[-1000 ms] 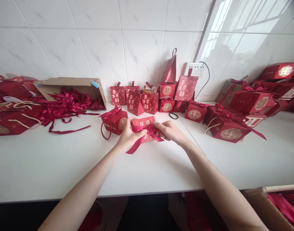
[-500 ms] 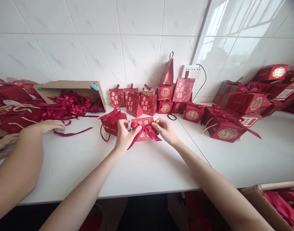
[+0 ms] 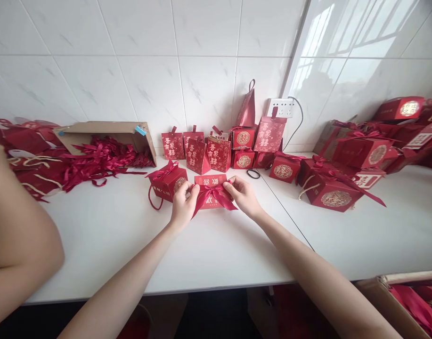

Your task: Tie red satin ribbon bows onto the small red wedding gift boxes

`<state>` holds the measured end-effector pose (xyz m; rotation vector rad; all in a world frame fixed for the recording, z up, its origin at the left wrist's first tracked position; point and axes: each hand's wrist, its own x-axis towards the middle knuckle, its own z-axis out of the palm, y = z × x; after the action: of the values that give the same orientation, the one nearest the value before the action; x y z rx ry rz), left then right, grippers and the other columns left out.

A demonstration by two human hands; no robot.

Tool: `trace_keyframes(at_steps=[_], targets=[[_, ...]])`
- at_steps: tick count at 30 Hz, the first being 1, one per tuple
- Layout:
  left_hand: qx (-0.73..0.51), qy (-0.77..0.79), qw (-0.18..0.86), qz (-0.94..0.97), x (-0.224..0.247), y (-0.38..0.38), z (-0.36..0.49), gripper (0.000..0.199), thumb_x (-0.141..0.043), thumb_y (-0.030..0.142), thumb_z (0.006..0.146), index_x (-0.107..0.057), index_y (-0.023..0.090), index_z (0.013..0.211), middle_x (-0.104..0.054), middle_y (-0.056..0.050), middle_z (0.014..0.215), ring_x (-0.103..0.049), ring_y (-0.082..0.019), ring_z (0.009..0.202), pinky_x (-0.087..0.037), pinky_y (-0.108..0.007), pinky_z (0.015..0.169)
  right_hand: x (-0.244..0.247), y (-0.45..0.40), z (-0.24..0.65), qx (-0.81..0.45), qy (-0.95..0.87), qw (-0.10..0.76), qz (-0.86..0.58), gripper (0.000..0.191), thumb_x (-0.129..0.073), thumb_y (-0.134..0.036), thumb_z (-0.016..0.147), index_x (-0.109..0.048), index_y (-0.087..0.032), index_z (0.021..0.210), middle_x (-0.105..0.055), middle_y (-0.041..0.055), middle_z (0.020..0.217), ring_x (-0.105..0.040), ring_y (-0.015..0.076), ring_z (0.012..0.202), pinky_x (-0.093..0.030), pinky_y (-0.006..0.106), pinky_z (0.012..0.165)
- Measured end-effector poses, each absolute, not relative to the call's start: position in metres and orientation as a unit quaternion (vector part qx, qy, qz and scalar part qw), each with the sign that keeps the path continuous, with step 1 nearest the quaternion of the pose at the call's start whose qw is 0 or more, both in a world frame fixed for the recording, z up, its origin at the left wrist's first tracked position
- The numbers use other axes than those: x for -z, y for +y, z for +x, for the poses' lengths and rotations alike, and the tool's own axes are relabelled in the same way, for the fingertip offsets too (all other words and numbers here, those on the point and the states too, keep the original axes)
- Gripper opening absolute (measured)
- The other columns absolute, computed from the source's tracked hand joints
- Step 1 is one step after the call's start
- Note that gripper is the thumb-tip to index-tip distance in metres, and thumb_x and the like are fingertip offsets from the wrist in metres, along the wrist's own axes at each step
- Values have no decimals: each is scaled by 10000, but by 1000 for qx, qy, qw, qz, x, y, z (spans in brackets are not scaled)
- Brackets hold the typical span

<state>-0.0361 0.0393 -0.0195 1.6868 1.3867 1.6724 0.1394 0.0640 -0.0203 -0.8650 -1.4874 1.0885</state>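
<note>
On the white table in front of me is a red gift box (image 3: 211, 180) with pale lettering, and a dark red ribbon bow (image 3: 213, 192) lies across its top. My left hand (image 3: 184, 200) pinches the bow's left loop between thumb and fingers. Its right loop is pinched by my right hand (image 3: 241, 194). Both ribbon tails hang down over the box's near side. Just left of my left hand stands another red box (image 3: 166, 181) with a bow on top and a cord handle at its side.
A cardboard box (image 3: 106, 127) spills dark red ribbons (image 3: 95, 162) at the left. Small red boxes (image 3: 198, 157) stand along the wall below a power strip (image 3: 280, 107). More boxes (image 3: 334, 190) are piled right. A co-worker's arm (image 3: 21, 226) reaches in at left.
My hands have drawn slightly apart on the bow loops, and the loops look tauter. The co-worker's hands have left the table; the loose ribbon strip near them is gone from there.
</note>
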Motion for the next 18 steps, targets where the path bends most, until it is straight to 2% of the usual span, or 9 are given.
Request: trace_keyframes(at_steps=[6, 14, 18], targets=[[-607, 492, 187, 596, 23, 36, -32, 294, -475, 338, 813, -320, 206, 600, -331, 46, 557, -350, -97, 514, -324, -207, 487, 20, 63, 139, -450, -614, 533, -369, 507, -607, -678, 669, -443, -199, 698, -465, -50, 588, -396, 86, 515, -322, 239, 495], [-582, 514, 117, 619, 28, 39, -31, 234, -449, 298, 842, -356, 206, 648, -379, 43, 595, -398, -108, 565, -365, -218, 557, 21, 61, 138, -443, -606, 550, -368, 464, -612, -632, 702, -448, -198, 699, -467, -45, 611, -400, 88, 544, -308, 225, 480], [-581, 509, 113, 626, 29, 39, -31, 238, -434, 291, 852, -341, 211, 649, -373, 42, 597, -399, -111, 569, -365, -223, 565, 25, 63, 138, -464, -600, 546, -356, 437, -606, -612, 728, -447, -205, 725, -455, -53, 602, -398, 86, 500, -309, 220, 425]])
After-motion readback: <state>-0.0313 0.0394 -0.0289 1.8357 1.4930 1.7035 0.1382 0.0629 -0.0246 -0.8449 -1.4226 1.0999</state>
